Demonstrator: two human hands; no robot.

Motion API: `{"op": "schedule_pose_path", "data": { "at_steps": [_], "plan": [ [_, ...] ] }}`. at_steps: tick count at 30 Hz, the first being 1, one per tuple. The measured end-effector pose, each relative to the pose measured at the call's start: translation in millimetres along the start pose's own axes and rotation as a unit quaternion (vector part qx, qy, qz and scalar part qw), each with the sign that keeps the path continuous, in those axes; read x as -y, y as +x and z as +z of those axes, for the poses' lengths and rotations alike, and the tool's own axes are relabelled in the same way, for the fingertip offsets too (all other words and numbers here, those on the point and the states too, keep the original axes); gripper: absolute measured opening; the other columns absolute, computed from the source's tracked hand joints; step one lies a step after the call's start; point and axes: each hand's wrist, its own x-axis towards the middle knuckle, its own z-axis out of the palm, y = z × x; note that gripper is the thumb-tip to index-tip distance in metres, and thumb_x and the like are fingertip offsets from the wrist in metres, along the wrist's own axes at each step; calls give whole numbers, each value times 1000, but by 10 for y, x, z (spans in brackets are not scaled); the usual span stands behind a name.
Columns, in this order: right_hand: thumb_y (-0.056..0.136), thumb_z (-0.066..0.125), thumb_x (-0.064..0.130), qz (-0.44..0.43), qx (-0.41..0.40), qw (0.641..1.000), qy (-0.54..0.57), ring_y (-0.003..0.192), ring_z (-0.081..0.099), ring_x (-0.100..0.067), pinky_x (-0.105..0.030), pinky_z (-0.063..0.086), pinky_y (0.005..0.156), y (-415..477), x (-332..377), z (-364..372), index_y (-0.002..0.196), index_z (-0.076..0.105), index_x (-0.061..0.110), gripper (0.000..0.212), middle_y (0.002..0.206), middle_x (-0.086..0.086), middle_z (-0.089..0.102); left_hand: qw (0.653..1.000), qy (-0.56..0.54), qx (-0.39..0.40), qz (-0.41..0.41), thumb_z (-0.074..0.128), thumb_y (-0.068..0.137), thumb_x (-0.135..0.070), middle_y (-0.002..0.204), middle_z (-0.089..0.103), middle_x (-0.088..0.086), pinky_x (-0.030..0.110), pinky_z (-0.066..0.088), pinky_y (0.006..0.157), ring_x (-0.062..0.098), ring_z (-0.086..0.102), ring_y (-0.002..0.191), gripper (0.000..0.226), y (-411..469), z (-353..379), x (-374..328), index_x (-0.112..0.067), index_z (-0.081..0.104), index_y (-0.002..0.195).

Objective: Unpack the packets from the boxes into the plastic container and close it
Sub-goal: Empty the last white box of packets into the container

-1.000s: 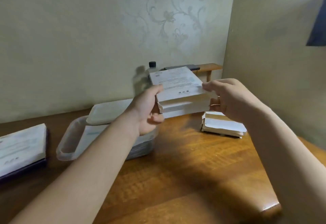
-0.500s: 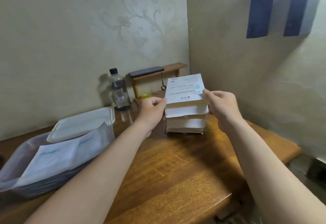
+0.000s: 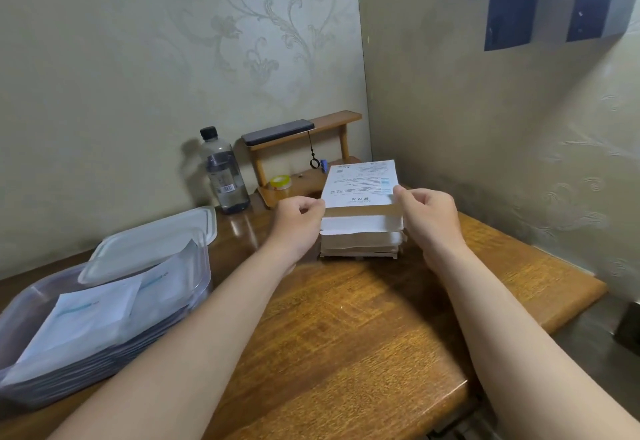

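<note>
Now both hands close on the top box (image 3: 360,185), one at each side. The left hand (image 3: 298,219) pinches the box's left edge, thumb on the near corner and fingers curled under; its grip is tight on the cardboard. The right hand (image 3: 427,218) takes the right edge the same way, thumb tip on the printed face and fingers folded down the side. The box lies level, printed side up, right over the stack of boxes (image 3: 360,245) at the far right of the bench (image 3: 346,342); whether it rests fully on the stack or sits a hair above, I cannot tell.

The plastic container (image 3: 202,277) stands well apart at the left, with packets (image 3: 90,311) piled inside and its lid (image 3: 156,242) leaning across the far rim. A bottle (image 3: 225,173) stands by the wall behind it.

A second ago the same box was up in the air, left of the stack and nearer the container; now it is over the stack. Since half a second ago the hands and the box have hardly shifted, and both grips stay clenched.
</note>
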Motion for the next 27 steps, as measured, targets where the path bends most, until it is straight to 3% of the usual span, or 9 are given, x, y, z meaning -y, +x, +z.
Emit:
{"op": "schedule_pose_path", "data": {
  "at_steps": [5, 8, 12, 14, 16, 18, 22, 26, 27],
  "plan": [
    [98, 55, 38, 4, 15, 1000, -6, 80, 52, -13, -29, 38, 61, -19, -17, 21, 97, 74, 12, 32, 84, 3, 64, 1000, -7, -4, -12, 54, 101, -23, 115, 69, -4, 31, 48, 93, 13, 59, 109, 21, 9, 26, 35, -17, 74, 103],
    [99, 53, 38, 10, 18, 1000, -9, 82, 53, -14, -29, 38, 60, -42, 8, 23, 94, 73, 12, 33, 85, 3, 62, 1000, -7, -2, -20, 54, 102, -25, 107, 67, -7, 27, 45, 86, 10, 58, 103, 20, 8, 21, 53, -18, 73, 102],
    [102, 44, 41, 13, 13, 1000, 13, 67, 45, -15, -32, 32, 57, -103, 77, 1, 65, 52, 17, 45, 68, 2, 50, 999, -34, 11, -32, 51, 102, -31, 87, 68, 0, 30, 45, 74, 15, 62, 88, 31, -2, -1, 12, -13, 69, 85],
    [102, 41, 42, 7, -17, 999, 27, 68, 48, -14, -33, 37, 60, -131, 116, -36, 72, 54, 15, 43, 71, 2, 54, 999, -38, 0, -30, 49, 104, -32, 84, 64, 2, 30, 45, 74, 13, 58, 83, 33, -21, -46, -39, -13, 65, 82],
    [102, 40, 39, -40, -63, 997, 1, 69, 48, -15, -33, 38, 61, -159, 155, -77, 74, 54, 13, 41, 72, 1, 54, 999, -43, -11, -25, 49, 104, -32, 84, 62, -1, 35, 51, 86, 13, 59, 85, 33, -25, -120, -71, -21, 57, 74],
    [100, 42, 36, -100, -100, 989, -31, 79, 52, -16, -29, 38, 63, -195, 230, -98, 79, 55, 15, 32, 82, 0, 58, 999, -45, -17, -19, 49, 103, -35, 89, 60, 1, 45, 52, 94, 18, 60, 90, 33, -37, -228, -94, -30, 50, 71],
    [101, 45, 29, -174, -92, 977, -84, 89, 51, -13, -9, 32, 63, -324, 493, 10, 94, 59, 14, 22, 97, -1, 60, 998, -54, -31, -2, 44, 104, -35, 95, 58, 3, 40, 51, 98, 26, 65, 100, 31, -80, -520, -157, -33, 47, 73],
    [99, 45, 28, -195, -18, 977, -85, 87, 55, -15, -26, 38, 65, -528, 799, 303, 96, 62, 14, 23, 92, 1, 62, 997, -54, -45, 11, 61, 87, -30, 99, 73, -1, 42, 57, 95, 19, 71, 100, 5, -198, -926, -174, -30, 64, 91],
    [99, 45, 28, -191, 9, 978, -82, 85, 55, -14, -28, 38, 65, -593, 875, 405, 95, 62, 14, 22, 89, 3, 62, 998, -40, -52, 15, 66, 82, -25, 97, 72, -1, 37, 57, 89, 18, 70, 96, 13, -238, -1042, -158, -26, 67, 95]
  ]
}}
